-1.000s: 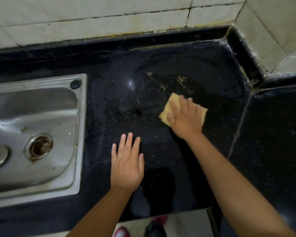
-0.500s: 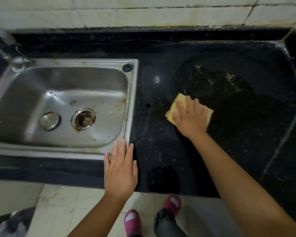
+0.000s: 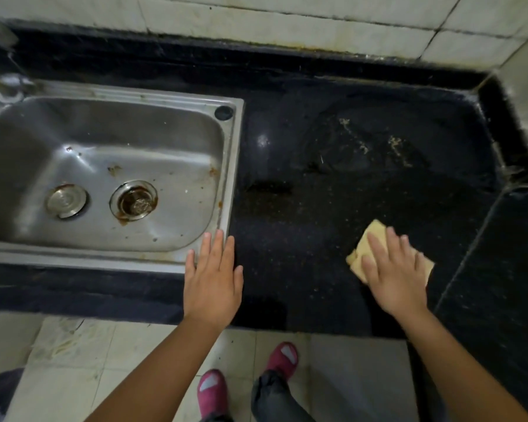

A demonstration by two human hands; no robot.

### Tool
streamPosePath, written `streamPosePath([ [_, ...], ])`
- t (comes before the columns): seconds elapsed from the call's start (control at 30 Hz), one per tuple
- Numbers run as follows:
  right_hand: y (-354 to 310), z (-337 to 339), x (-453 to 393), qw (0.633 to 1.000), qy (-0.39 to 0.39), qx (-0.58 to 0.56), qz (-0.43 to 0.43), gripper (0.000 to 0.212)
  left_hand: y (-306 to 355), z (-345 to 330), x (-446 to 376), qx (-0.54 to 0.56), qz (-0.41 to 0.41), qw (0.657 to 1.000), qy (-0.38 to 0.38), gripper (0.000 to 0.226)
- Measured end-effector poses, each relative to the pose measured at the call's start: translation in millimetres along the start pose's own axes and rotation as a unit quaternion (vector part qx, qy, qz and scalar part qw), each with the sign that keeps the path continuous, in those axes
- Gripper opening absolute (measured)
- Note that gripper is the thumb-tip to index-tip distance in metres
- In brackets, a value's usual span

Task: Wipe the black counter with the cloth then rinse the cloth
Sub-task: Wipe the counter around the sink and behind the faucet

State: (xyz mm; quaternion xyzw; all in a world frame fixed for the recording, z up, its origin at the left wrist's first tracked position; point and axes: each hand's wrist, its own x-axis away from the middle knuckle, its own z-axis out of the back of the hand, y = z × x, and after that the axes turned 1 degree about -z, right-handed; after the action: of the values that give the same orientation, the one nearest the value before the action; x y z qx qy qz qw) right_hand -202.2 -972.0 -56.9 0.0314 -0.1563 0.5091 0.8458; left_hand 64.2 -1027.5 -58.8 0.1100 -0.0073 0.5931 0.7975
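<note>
Yellow cloth lies flat under right hand.

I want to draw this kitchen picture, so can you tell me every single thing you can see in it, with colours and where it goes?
counter: one, black, speckled with crumbs, right of the sink
cloth: one, yellow, flat on the counter near its front right
crumb streaks: a few, pale yellow, far part of the counter
sink: one, silver steel, stained, on the left
drain: one, rusty brown, in the sink bottom
drain plug: one, silver, left of the drain
wall tiles: several, white, behind the counter
floor tiles: several, pale, below
slippers: two, pink, on the floor
left hand: flat, at the sink's front corner
right hand: flat, pressing on the cloth
</note>
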Motion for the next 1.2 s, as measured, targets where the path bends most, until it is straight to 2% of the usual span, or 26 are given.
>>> streamPosePath([
  [0.07, -19, 13, -45, 0.997, 0.032, -0.025, -0.068, 0.052, -3, -2, 0, -0.019, -0.019, 0.999, 0.026, 0.054],
  [0.13, -59, 17, -79, 0.997, 0.032, -0.034, -0.058, 0.053, -4, -4, 3, -0.016, -0.022, 0.999, 0.022, 0.054],
  [0.2, -108, 10, -89, 0.999, 0.013, -0.023, 0.033, 0.052, -6, -7, 6, 0.003, -0.018, 1.0, 0.022, 0.058],
  [0.3, -160, -3, -58, 0.983, -0.026, -0.007, 0.183, 0.052, -8, -2, 6, 0.037, 0.024, 0.999, 0.022, 0.063],
  [0.37, -159, -13, -29, 0.968, -0.046, -0.001, 0.247, 0.051, -9, 4, 2, 0.049, 0.063, 0.996, 0.037, 0.057],
  [0.47, -109, -26, 13, 0.957, 0.006, 0.024, 0.289, 0.049, 0, 12, -10, 0.045, 0.057, 0.996, 0.049, 0.048],
  [0.6, 2, -33, 41, 0.983, 0.002, 0.066, 0.17, 0.05, 39, 10, -33, 0.063, 0.005, 0.998, 0.03, 0.042],
  [0.67, 50, -16, 34, 0.995, -0.003, 0.056, 0.079, 0.061, 66, 6, -44, 0.071, -0.035, 0.996, 0.029, 0.044],
  [0.77, 92, 10, -4, 0.999, 0.018, 0.001, -0.034, 0.078, 104, -1, -61, 0.047, -0.086, 0.995, -0.017, 0.05],
  [0.87, 98, 25, -46, 0.991, 0.023, -0.036, -0.123, 0.055, 124, -11, -70, -0.004, -0.091, 0.994, -0.06, 0.053],
  [1.1, 106, 41, -109, 0.987, 0.037, -0.051, -0.151, 0.051, 124, -16, -70, 0.004, -0.079, 0.994, -0.071, 0.053],
  [1.2, 107, 52, -135, 0.98, 0.043, -0.065, -0.185, 0.051, 126, -18, -70, 0.036, -0.087, 0.995, -0.042, 0.068],
])
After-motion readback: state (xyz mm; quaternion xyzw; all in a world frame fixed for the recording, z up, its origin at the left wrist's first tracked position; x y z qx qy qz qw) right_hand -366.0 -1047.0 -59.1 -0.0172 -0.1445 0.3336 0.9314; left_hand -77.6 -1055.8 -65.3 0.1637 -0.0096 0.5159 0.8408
